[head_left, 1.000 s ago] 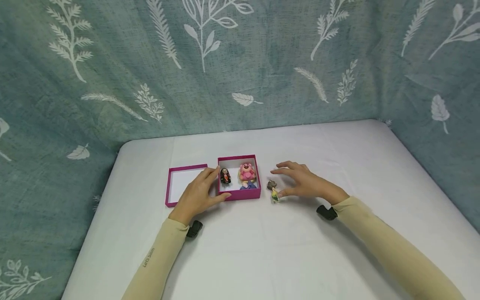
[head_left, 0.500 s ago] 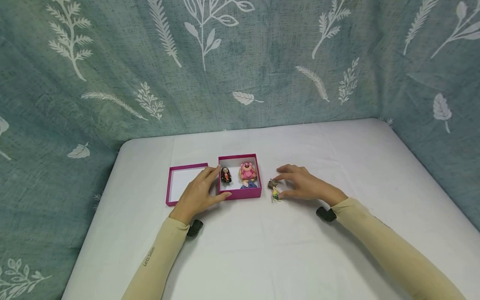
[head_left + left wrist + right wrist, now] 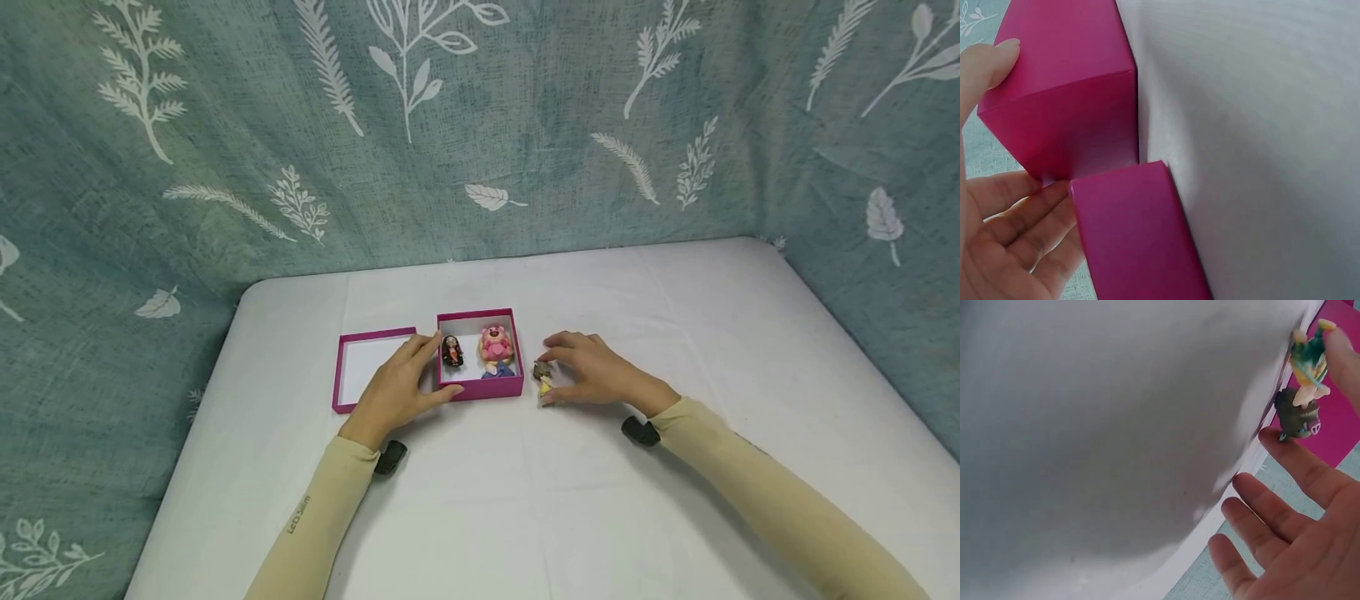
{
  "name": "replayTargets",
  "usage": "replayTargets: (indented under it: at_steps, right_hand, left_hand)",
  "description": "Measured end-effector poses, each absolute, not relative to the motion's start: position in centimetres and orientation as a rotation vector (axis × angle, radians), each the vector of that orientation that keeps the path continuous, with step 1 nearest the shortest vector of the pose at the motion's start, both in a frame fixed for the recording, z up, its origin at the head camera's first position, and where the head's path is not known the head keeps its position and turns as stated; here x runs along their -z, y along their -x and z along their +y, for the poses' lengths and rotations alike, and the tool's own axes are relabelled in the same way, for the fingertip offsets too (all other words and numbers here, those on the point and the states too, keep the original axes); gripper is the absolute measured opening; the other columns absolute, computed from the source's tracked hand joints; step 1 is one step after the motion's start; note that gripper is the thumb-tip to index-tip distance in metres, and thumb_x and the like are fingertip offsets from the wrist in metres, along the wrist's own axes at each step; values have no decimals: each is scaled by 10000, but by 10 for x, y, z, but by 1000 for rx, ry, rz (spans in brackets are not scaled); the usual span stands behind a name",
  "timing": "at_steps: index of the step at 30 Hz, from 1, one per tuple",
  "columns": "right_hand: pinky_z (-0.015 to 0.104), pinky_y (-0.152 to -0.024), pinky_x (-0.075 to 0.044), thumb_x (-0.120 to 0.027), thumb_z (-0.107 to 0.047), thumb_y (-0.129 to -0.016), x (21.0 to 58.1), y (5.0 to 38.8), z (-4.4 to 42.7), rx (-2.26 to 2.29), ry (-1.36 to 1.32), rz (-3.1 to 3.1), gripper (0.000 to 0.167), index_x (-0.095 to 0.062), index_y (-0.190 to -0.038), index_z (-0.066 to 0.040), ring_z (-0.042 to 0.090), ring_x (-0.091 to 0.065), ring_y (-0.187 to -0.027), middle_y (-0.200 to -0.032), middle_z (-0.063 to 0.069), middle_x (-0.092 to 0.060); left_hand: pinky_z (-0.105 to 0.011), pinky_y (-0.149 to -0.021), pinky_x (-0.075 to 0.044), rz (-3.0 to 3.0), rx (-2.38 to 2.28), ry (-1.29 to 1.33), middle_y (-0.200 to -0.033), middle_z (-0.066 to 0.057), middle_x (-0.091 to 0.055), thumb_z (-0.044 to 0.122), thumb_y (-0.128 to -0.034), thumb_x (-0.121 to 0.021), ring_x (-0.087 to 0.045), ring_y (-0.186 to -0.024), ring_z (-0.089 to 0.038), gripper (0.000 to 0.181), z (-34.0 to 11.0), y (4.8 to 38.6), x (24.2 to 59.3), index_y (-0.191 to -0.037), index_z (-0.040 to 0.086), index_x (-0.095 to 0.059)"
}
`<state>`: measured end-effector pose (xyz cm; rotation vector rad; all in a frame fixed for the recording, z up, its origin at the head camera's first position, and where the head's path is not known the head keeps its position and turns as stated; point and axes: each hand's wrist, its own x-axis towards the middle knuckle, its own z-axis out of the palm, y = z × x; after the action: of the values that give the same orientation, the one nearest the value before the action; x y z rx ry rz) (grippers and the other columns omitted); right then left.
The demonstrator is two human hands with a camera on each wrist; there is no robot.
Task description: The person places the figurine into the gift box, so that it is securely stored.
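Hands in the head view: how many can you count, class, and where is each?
2: the left hand holds the box by its near left corner; the right hand pinches the toy figure beside the box.

"What is this person wearing?"
"Close-fitting beige fabric: a left sleeve (image 3: 318, 500) and a right sleeve (image 3: 765, 492), both long and smooth."
"Any markings?"
"Small dark lettering (image 3: 298, 515) runs lengthwise along the left one, seemingly 'Lets Slim'. The right shows a faint dark mark (image 3: 752, 446), too small to read."
"Anything else?"
"Yes, a boxy black left wrist camera (image 3: 391, 457) and a matching right wrist camera (image 3: 641, 431)."
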<state>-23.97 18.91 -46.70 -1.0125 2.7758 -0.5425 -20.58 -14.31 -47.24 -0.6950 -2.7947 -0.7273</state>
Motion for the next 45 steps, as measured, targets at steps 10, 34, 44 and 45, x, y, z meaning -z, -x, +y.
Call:
replayTargets:
  at_steps: [10, 34, 44, 45]
  right_hand:
    - [543, -1094, -328, -797, -534, -751, 465, 235, 185, 530, 957, 2769, 746, -601, -1307, -77, 299, -456, -1328, -1415, 143, -502]
    - [526, -1078, -307, -839, -447, -738, 458, 240, 196, 645, 1024, 2806, 716, -615, -1308, -76, 298, -462, -1315, -1403, 141, -515]
    - [535, -1077, -288, -832, -445, -748, 444, 247, 197, 675, 1039, 2814, 695, -615, -1310, -97, 298, -449, -1315, -1418, 141, -497]
    - [537, -1079, -285, -831, -444, -750, 443, 248, 196, 678, 1041, 2814, 695, -614, -1312, -97, 299, -445, -1318, -1422, 138, -494]
  left_hand:
    - [-439, -1033, -486, -2811, 733, 686, -1302, -108, -538, 522, -816, -745, -571, -1182, -261, 867, -142, 206, 471, -1484, 72, -424]
    - [-424, -1006, -505, -2793, 739, 699, -1296, -96, -542, 514, -819, -746, -582, -1139, -236, 860, -143, 205, 472, -1484, 75, -425]
    - [-424, -1006, -504, -2779, 725, 707, -1286, -106, -549, 513, -814, -751, -589, -1136, -241, 859, -143, 205, 472, -1479, 70, -432]
    - [-423, -1009, -503, -2783, 722, 704, -1286, -105, -549, 516, -815, -749, -588, -1136, -240, 862, -143, 205, 472, -1483, 76, -427]
